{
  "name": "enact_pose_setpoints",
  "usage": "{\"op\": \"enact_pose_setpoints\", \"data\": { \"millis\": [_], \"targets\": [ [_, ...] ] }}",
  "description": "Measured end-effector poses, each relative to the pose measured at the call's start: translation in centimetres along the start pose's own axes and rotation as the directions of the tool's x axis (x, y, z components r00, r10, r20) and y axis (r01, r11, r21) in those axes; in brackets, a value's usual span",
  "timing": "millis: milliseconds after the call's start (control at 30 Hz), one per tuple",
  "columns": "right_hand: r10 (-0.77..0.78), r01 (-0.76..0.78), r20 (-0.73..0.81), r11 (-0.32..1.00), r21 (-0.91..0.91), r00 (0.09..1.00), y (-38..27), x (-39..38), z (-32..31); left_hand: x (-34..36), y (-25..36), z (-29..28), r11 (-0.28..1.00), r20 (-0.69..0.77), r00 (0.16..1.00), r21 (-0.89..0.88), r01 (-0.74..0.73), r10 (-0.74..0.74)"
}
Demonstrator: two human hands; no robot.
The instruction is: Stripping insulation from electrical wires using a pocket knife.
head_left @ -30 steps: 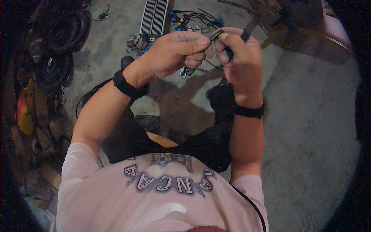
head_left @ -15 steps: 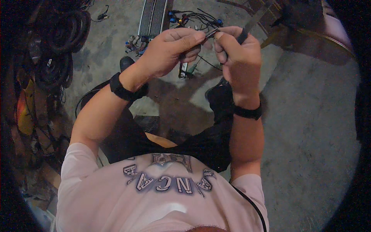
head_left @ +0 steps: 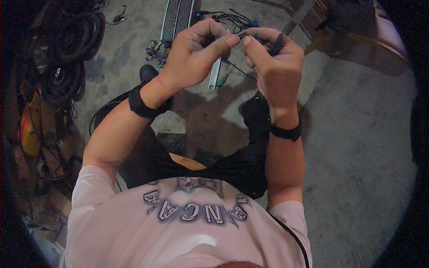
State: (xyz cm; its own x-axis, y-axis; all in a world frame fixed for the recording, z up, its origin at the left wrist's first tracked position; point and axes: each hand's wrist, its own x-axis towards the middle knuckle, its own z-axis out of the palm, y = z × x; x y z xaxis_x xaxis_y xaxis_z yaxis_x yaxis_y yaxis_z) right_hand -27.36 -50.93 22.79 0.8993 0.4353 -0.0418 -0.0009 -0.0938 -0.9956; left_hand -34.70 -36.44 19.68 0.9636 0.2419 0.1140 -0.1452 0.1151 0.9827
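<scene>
My left hand (head_left: 195, 53) and my right hand (head_left: 278, 67) meet at the top middle, fingertips nearly touching. Between them, thumbs and forefingers pinch a small dark thin piece (head_left: 242, 34), its kind too small to make out. Tucked in the curled fingers of my right hand is a dark handle-like object (head_left: 277, 45); the rest of it is unclear. Beneath the hands, a silver wrench (head_left: 214, 77) lies on the floor, partly hidden by my left hand. Beside it is a green-handled tool (head_left: 222, 81), perhaps a screwdriver.
A finned metal box (head_left: 177, 22) with a bundle of wires and connectors (head_left: 156, 52) lies ahead. Black cables with blue connectors (head_left: 230, 18) spread beyond my hands. Coiled black hoses (head_left: 73, 38) are heaped at left. A metal-framed object (head_left: 375, 40) stands far right.
Both hands have shifted slightly, with the left fingers raised and more arched. More of the wrench shows below them. The dark object in my right hand has turned.
</scene>
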Motion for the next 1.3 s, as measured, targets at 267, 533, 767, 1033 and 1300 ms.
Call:
{"op": "enact_pose_setpoints", "data": {
  "millis": [267,533,767,1033,1300],
  "targets": [
    [0.003,0.001,0.034,0.994,-0.109,0.999,-0.3,0.5,0.1,-0.2,0.0,-0.6,0.992,0.012,0.993,-0.047,0.118,-0.117],
    [0.081,-0.083,0.028,0.992,0.094,0.996,-0.2,0.8,1.0,-0.1,-0.4,-0.5,0.981,-0.002,0.992,-0.148,0.127,-0.128],
    [0.125,-0.135,0.06,0.968,0.212,0.99,0.1,0.8,1.1,-0.1,-0.2,-0.4,0.905,0.047,0.969,-0.348,0.245,-0.244],
    [0.218,-0.236,0.125,0.958,0.159,0.968,-0.9,0.9,0.5,0.3,0.0,-0.9,0.833,0.132,0.948,-0.453,0.319,-0.291],
    [0.209,-0.219,0.092,0.969,0.117,0.974,-0.7,1.1,0.7,0.1,0.0,-1.7,0.882,0.149,0.941,-0.33,0.336,-0.303]
  ]
}}
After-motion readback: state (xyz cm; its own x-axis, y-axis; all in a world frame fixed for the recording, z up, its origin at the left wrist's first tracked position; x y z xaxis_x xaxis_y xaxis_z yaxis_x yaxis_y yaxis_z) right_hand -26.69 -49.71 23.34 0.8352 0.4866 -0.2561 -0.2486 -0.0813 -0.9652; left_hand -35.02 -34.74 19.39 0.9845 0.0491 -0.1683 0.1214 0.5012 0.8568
